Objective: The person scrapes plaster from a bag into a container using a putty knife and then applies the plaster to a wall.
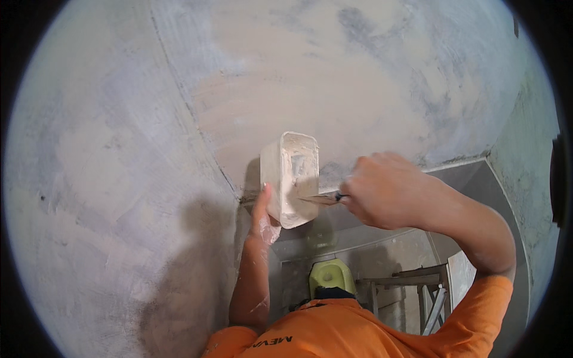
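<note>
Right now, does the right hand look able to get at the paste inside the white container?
Probably yes: the white container is uncovered, the left hand supports its lower left, and the scraper in the right hand points over the opening toward the paste. Nothing visible blocks it.

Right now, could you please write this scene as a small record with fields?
Left hand: holds the pale rectangular tub
Right hand: blurred, grips a flat-bladed tool
Blade: over the tub's opening; contact unclear
Tub contents: pale paste on the inside
Ahead: patchy plastered wall
Below: yellow-green object, wooden frame
</note>
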A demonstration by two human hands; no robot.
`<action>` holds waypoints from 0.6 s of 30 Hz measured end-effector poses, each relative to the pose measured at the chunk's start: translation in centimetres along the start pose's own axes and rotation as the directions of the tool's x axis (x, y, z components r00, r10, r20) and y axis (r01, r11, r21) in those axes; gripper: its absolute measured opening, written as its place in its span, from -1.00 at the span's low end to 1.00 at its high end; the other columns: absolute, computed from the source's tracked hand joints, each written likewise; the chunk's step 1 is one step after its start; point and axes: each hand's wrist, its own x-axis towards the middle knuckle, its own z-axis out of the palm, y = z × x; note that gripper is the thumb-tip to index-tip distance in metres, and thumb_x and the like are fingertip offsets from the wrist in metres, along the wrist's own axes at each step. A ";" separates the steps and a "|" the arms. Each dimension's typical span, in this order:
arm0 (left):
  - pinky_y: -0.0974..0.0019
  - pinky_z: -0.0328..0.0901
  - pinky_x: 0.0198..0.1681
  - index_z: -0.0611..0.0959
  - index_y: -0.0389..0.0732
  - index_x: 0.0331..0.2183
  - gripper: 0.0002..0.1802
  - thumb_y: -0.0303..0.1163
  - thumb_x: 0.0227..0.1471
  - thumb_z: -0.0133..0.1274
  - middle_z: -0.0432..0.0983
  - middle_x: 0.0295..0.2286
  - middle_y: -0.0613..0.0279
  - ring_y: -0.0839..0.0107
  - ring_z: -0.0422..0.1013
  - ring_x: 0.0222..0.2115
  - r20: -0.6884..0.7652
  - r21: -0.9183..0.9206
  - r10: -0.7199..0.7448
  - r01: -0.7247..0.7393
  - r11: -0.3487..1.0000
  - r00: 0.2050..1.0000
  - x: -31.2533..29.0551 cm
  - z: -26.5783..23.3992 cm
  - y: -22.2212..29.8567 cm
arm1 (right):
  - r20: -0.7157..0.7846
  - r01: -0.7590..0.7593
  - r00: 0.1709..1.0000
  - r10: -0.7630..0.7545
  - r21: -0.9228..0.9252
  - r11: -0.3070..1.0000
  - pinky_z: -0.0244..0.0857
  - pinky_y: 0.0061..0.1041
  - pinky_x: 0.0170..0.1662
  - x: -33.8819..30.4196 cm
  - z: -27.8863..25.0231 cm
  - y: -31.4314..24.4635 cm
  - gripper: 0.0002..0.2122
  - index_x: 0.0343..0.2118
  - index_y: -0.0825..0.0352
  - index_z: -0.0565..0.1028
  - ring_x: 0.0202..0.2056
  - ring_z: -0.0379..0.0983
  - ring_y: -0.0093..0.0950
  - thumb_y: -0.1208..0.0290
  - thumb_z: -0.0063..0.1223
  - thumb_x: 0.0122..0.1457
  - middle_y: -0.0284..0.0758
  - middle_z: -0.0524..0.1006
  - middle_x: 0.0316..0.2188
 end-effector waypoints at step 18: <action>0.00 0.42 -0.03 0.33 -0.19 0.24 -0.22 0.10 0.18 0.06 0.42 0.09 0.09 0.17 0.46 0.03 -0.160 0.127 -0.187 0.208 0.970 0.969 0.0 0.3 0.0 | 0.422 -0.150 0.866 -0.267 0.731 0.666 0.04 -0.51 -0.62 9.4 4.0 8.2 -0.74 -0.56 0.38 0.60 -0.69 0.24 -0.65 0.31 0.16 0.19 -0.46 0.46 -0.68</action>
